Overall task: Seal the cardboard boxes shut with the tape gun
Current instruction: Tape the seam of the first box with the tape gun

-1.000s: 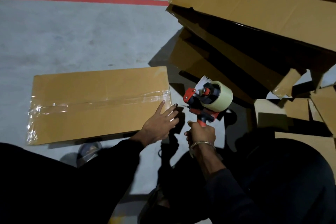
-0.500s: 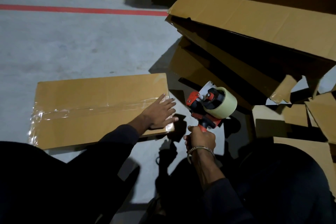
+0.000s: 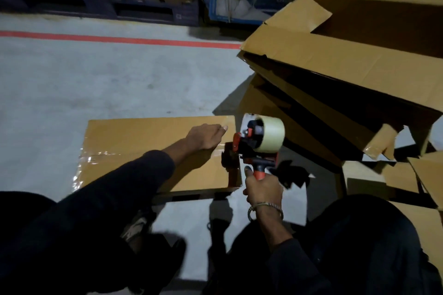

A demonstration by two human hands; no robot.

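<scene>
Floor: grey concrete under me, with a red line painted across it further out.
Cardboard pile: big open and flattened boxes stacked to my right, flaps loose, smaller pieces lying on the floor beside them.
Flat box: lies on the floor right in front of me, long side across; a strip of clear tape runs along its middle seam and wraps over the left end.
My left hand: palm down on the right end of the flat box, fingers straight and pressing on the cardboard; this grip is spread, holding nothing.
Tape gun: red and black, upright, its pale roll on top, its front edge just at the right end of the flat box near the seam.
My right hand: grip clamped round the tape gun's handle from below, a metal bracelet on the wrist.
</scene>
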